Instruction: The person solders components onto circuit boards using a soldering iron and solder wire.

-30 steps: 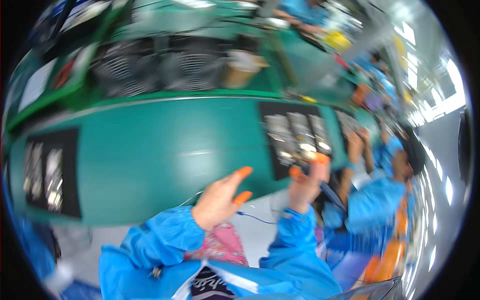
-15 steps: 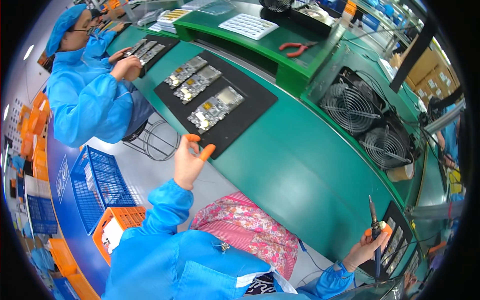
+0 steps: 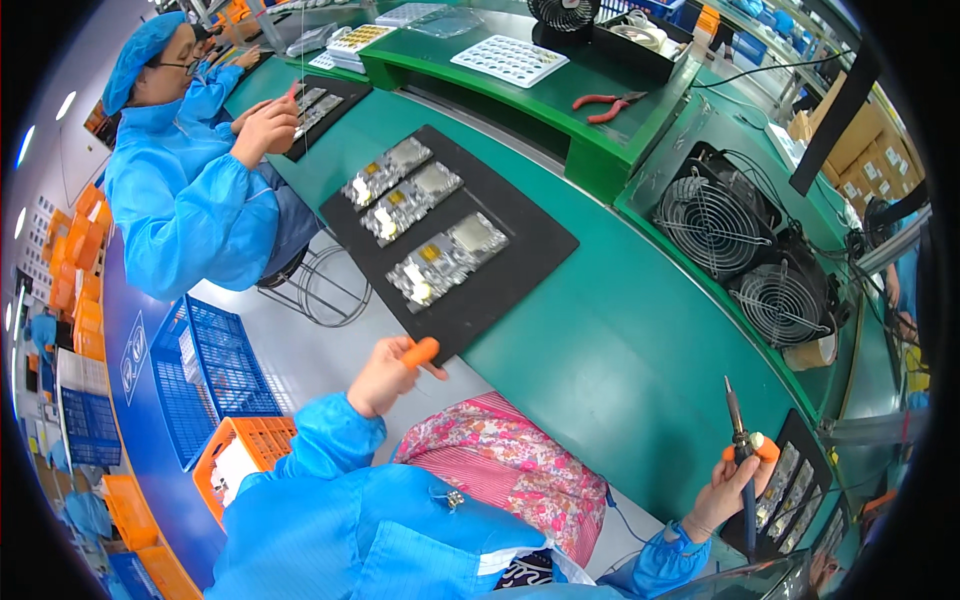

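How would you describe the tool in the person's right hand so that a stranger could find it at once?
Follow the green workbench to its lower right end. There the right hand holds a soldering iron upright. It is a thin dark rod, unlike the flat metal boards on the black mat.

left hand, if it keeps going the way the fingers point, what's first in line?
Likely the near edge of the black mat holding the metal boards; the left hand with orange fingertip covers points toward it. Depth is unclear, so it might pass below the bench edge.

Slim dark soldering iron, upright, tip up
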`<action>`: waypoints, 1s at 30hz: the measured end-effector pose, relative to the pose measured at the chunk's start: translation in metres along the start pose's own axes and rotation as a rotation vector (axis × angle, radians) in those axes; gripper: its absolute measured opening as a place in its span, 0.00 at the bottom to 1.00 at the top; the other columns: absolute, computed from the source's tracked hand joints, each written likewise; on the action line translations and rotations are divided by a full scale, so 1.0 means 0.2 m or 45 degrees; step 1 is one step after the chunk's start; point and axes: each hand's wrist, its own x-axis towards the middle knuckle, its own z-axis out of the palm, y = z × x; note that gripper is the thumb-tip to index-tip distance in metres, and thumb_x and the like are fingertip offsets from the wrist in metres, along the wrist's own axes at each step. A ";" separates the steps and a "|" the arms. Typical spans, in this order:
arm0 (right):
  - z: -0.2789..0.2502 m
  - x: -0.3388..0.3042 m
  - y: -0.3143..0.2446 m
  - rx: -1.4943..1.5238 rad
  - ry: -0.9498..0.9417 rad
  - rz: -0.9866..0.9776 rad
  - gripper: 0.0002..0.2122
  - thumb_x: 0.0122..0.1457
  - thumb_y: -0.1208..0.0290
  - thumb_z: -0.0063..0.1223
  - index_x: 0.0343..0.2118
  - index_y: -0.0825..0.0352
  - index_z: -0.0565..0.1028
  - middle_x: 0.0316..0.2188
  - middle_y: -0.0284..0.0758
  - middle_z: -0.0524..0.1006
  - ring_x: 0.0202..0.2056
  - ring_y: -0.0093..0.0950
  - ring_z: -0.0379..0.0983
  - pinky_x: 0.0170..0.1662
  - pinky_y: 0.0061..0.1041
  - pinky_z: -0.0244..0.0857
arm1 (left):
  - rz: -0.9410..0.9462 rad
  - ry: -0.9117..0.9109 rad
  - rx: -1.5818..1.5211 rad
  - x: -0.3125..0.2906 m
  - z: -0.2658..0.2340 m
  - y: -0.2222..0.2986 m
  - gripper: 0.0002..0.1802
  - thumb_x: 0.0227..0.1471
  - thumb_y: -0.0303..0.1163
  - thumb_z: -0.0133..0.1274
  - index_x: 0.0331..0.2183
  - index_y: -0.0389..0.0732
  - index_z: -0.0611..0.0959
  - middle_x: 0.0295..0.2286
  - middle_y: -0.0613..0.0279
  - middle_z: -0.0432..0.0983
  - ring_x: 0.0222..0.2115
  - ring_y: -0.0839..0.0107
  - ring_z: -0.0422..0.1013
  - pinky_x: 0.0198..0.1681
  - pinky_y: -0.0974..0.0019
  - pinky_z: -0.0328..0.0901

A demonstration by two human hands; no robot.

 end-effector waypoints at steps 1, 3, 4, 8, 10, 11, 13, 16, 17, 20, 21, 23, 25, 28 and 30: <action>0.00 0.00 0.00 -0.014 -0.011 -0.026 0.12 0.58 0.61 0.44 0.40 0.64 0.65 0.20 0.27 0.65 0.15 0.09 0.51 0.15 0.08 0.40 | -0.030 -0.068 0.016 -0.04 0.09 0.00 0.11 0.46 0.21 0.43 0.35 0.33 0.75 0.21 0.57 0.76 0.10 0.87 0.50 0.11 0.78 0.44; 0.01 0.01 -0.02 -0.024 -0.004 -0.045 0.15 0.56 0.59 0.48 0.38 0.66 0.64 0.19 0.29 0.64 0.14 0.10 0.50 0.14 0.09 0.40 | -0.031 -0.300 0.050 -0.06 0.26 -0.09 0.10 0.47 0.22 0.44 0.32 0.31 0.78 0.17 0.62 0.73 0.10 0.87 0.50 0.11 0.77 0.44; 0.00 0.02 -0.03 0.006 0.001 -0.066 0.15 0.56 0.59 0.48 0.38 0.66 0.64 0.19 0.29 0.64 0.14 0.10 0.50 0.14 0.09 0.40 | -0.011 -0.457 0.063 -0.06 0.33 -0.17 0.10 0.48 0.25 0.46 0.31 0.30 0.79 0.14 0.67 0.71 0.09 0.88 0.49 0.11 0.77 0.43; -0.05 0.03 -0.02 0.008 -0.094 -0.084 0.11 0.58 0.66 0.45 0.40 0.63 0.65 0.23 0.27 0.66 0.16 0.08 0.52 0.14 0.07 0.42 | -0.568 -0.935 -0.331 -0.19 0.75 -0.19 0.24 0.52 0.46 0.48 0.32 0.30 0.79 0.06 0.79 0.49 0.07 0.86 0.44 0.11 0.75 0.39; -0.07 0.03 -0.03 0.022 -0.106 -0.118 0.11 0.57 0.65 0.45 0.40 0.64 0.65 0.23 0.27 0.66 0.16 0.08 0.53 0.14 0.07 0.41 | -0.618 -1.047 -0.309 -0.23 0.95 -0.31 0.28 0.52 0.49 0.46 0.31 0.29 0.79 0.06 0.80 0.45 0.07 0.86 0.43 0.11 0.75 0.38; -0.10 0.03 -0.03 0.024 -0.150 -0.127 0.12 0.57 0.65 0.46 0.41 0.64 0.65 0.23 0.27 0.66 0.16 0.08 0.53 0.14 0.06 0.40 | -0.637 -1.098 -0.333 -0.25 1.04 -0.36 0.26 0.53 0.49 0.45 0.33 0.30 0.78 0.07 0.76 0.53 0.07 0.86 0.42 0.11 0.75 0.38; -0.12 0.01 -0.04 0.030 -0.099 -0.111 0.12 0.57 0.65 0.46 0.42 0.64 0.65 0.23 0.27 0.66 0.16 0.08 0.53 0.14 0.06 0.40 | -0.667 -1.159 -0.363 -0.28 1.19 -0.42 0.25 0.54 0.48 0.43 0.35 0.32 0.77 0.08 0.73 0.61 0.07 0.86 0.42 0.11 0.76 0.38; -0.14 -0.01 -0.11 -0.040 0.078 -0.114 0.17 0.54 0.56 0.50 0.36 0.65 0.65 0.19 0.26 0.64 0.14 0.10 0.53 0.14 0.08 0.41 | -0.849 -1.259 -0.373 -0.34 1.37 -0.46 0.23 0.55 0.47 0.41 0.40 0.36 0.72 0.23 0.56 0.76 0.07 0.86 0.42 0.09 0.77 0.39; -0.14 0.00 -0.10 -0.054 0.117 -0.128 0.17 0.54 0.55 0.50 0.36 0.65 0.65 0.19 0.26 0.64 0.14 0.10 0.54 0.14 0.08 0.41 | -0.850 -1.266 -0.341 -0.35 1.41 -0.46 0.24 0.55 0.48 0.42 0.41 0.35 0.72 0.28 0.53 0.76 0.07 0.86 0.44 0.10 0.77 0.40; -0.13 0.01 -0.11 -0.080 0.145 -0.127 0.17 0.55 0.55 0.48 0.36 0.65 0.66 0.21 0.27 0.66 0.16 0.10 0.57 0.15 0.07 0.44 | -0.826 -1.463 -0.252 -0.32 1.46 -0.51 0.23 0.54 0.48 0.44 0.40 0.37 0.74 0.33 0.49 0.76 0.08 0.87 0.46 0.09 0.78 0.42; -0.13 0.01 -0.12 -0.081 0.180 -0.121 0.17 0.55 0.55 0.48 0.36 0.65 0.66 0.21 0.28 0.67 0.16 0.10 0.58 0.15 0.07 0.45 | -0.774 -1.581 -0.198 -0.31 1.44 -0.47 0.21 0.54 0.46 0.45 0.39 0.38 0.75 0.31 0.53 0.76 0.09 0.87 0.47 0.10 0.79 0.42; -0.10 0.00 -0.12 -0.056 0.156 -0.123 0.17 0.55 0.54 0.47 0.36 0.65 0.66 0.21 0.28 0.68 0.16 0.11 0.59 0.15 0.07 0.47 | -0.824 -1.543 -0.190 -0.28 1.37 -0.42 0.16 0.54 0.41 0.46 0.37 0.38 0.76 0.28 0.64 0.74 0.11 0.87 0.49 0.13 0.80 0.44; -0.08 0.00 -0.11 -0.039 0.167 -0.124 0.18 0.55 0.52 0.45 0.35 0.66 0.66 0.21 0.29 0.69 0.16 0.13 0.61 0.15 0.09 0.49 | -0.977 -1.545 -0.654 -0.24 1.26 -0.38 0.20 0.56 0.40 0.41 0.43 0.34 0.73 0.43 0.58 0.67 0.23 0.85 0.56 0.29 0.80 0.55; -0.03 -0.02 -0.13 -0.083 -0.039 -0.125 0.18 0.56 0.53 0.44 0.31 0.68 0.67 0.21 0.29 0.68 0.18 0.15 0.62 0.16 0.11 0.53 | -0.891 -1.464 -1.081 -0.21 1.06 -0.25 0.21 0.57 0.37 0.35 0.45 0.31 0.69 0.48 0.53 0.64 0.31 0.76 0.61 0.41 0.70 0.58; 0.02 -0.03 -0.13 -0.074 -0.126 -0.091 0.16 0.55 0.57 0.44 0.30 0.70 0.68 0.22 0.30 0.68 0.22 0.17 0.63 0.23 0.15 0.57 | -0.723 -1.390 -1.004 -0.20 0.92 -0.14 0.20 0.58 0.36 0.35 0.44 0.31 0.69 0.44 0.53 0.66 0.37 0.75 0.64 0.43 0.71 0.59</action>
